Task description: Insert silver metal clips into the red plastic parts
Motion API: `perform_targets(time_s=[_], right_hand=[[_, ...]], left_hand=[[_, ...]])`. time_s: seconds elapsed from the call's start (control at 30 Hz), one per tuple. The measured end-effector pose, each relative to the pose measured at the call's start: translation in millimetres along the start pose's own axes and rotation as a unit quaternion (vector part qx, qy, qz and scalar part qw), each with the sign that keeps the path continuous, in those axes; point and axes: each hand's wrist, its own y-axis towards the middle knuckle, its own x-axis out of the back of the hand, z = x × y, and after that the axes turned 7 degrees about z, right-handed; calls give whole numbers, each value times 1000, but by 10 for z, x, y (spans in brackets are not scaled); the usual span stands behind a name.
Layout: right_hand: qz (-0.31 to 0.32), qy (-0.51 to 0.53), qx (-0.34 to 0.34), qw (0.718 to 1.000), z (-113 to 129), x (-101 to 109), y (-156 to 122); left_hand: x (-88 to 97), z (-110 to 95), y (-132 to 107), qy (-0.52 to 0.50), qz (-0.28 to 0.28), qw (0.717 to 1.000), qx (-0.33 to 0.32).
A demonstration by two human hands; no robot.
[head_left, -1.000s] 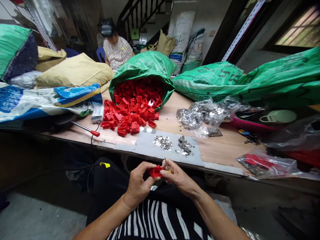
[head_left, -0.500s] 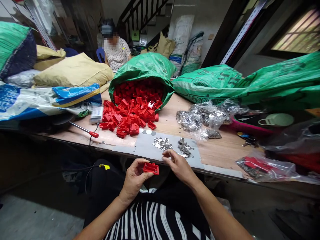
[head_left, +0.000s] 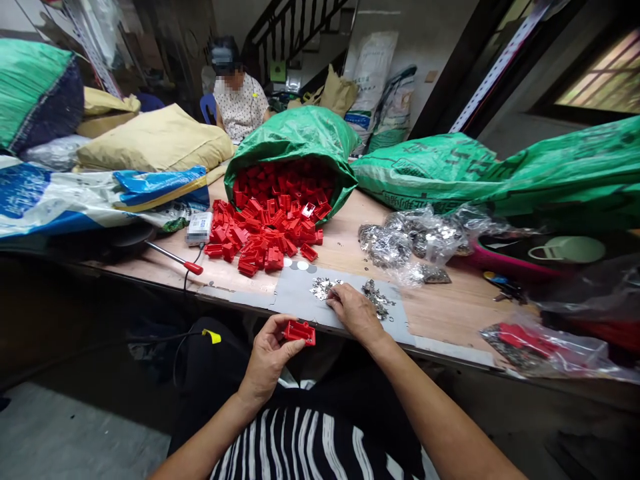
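My left hand grips a small red plastic housing between thumb and fingers, just off the table's front edge. Its open hollow faces up, and bits of metal show inside. My right hand reaches over the grey mat, fingertips pinched together at the pile of small flat shiny metal pieces. Whatever is between those fingertips is hidden. Right behind that hand lies a second, darker pile of small metal parts.
A green sack spills many red housings onto the table. Clear bags of metal parts lie to the right, near a pink container with a cup. A red-tipped lever juts out at left. Another person sits behind.
My right hand has moved forward from beside the housing to the shiny metal pile, and its fingers have closed. My left hand keeps the red housing. The view has shifted slightly.
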Motion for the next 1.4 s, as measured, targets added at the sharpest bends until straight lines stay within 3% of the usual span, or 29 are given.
perform_targets(time_s=[0.23, 0.37, 0.53, 0.63, 0.83, 1.0, 1.2, 1.4], right_hand=[[-10, 128, 18, 992, -70, 44, -55], [-12, 252, 21, 968, -67, 76, -108], [35, 380, 58, 922, 121, 137, -291], [41, 374, 106, 920, 262, 182, -411], [-5, 299, 201, 933, 367, 213, -497], [35, 252, 253, 934, 337, 243, -523], [107, 326, 198, 918, 304, 246, -534], [136, 452, 108, 875, 287, 134, -560]], left_hand=[[-71, -135, 29, -106, -2, 994, 40], [-95, -150, 67, -147, 4, 987, 62], [-138, -147, 121, -145, -3, 987, 65], [-170, -153, 136, -132, -10, 989, 64], [-196, -175, 138, -124, 3, 991, 54], [-192, -205, 143, -120, 19, 991, 61], [-191, -206, 125, -93, 36, 992, 75], [-212, -204, 116, -74, 36, 994, 68]])
